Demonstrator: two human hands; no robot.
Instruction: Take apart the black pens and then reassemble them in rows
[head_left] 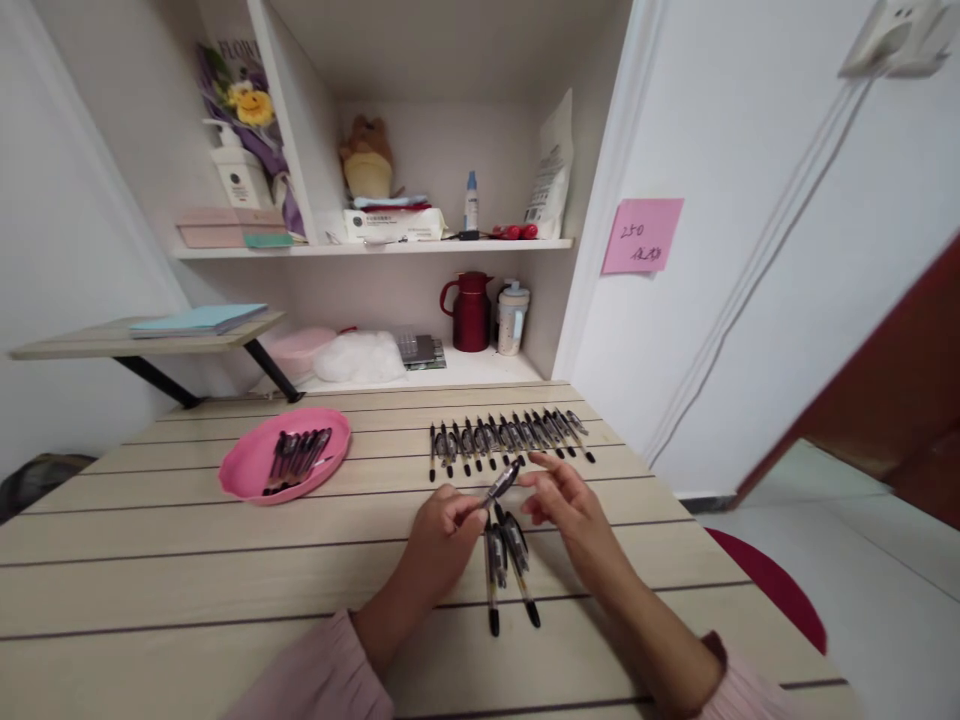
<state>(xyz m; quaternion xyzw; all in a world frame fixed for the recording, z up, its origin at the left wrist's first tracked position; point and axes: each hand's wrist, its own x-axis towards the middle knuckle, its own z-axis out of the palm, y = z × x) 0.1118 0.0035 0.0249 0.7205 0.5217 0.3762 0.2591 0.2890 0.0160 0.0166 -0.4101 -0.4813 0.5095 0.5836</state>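
Observation:
My left hand [442, 530] pinches a pen [501, 484] with a dark tip, tilted up toward the right. Close to that tip is my right hand [566, 505], its fingers apart and nothing between them. Below the hands, a few assembled-looking pens [513, 560] with black ends lie side by side on the wooden table [300, 590]. Beyond my fingers stretches a long row of pens and clear, dark-ended pieces [502, 438]. At the left, a pink plate [234, 478] holds several dark, slim pen parts [296, 458].
A small raised shelf [97, 338] with blue paper stands at the back left. Behind the table, a white cabinet holds a red jug [471, 312], a pale cup [513, 318] and a white plastic bag [360, 357]. A red round stool [772, 590] is beyond the right edge.

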